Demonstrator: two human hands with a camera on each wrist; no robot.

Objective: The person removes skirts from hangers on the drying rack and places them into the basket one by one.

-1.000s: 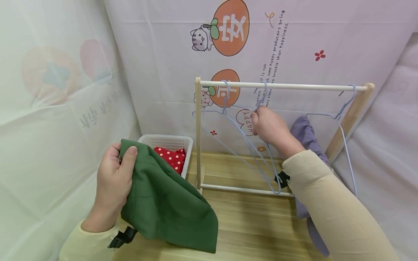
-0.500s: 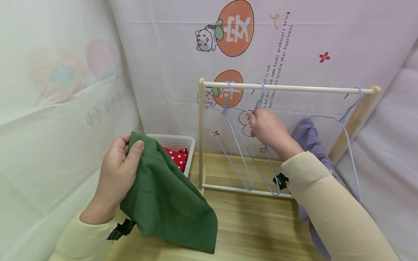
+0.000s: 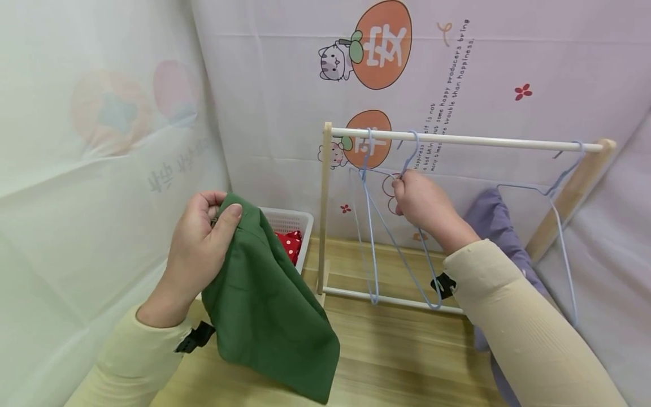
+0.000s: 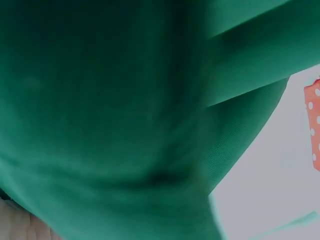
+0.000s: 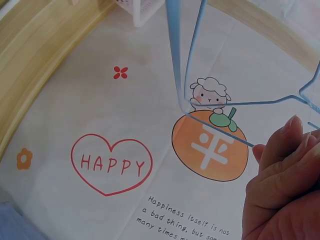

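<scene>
Green cloth (image 3: 274, 316) hangs at the lower centre of the head view; it looks light, soft and limp, likely to fold on itself, and best held by its top edge; the left hand (image 3: 200, 246) pinches it there, thumb on the front, fingers curled behind; right of centre, the right hand (image 3: 427, 203) grips a hanger (image 3: 418, 146) just below the hook, fingers closed together; the hanger seems light and springy, its neck probably the firmest hold; its hook sits over the rail (image 3: 478, 139)
</scene>
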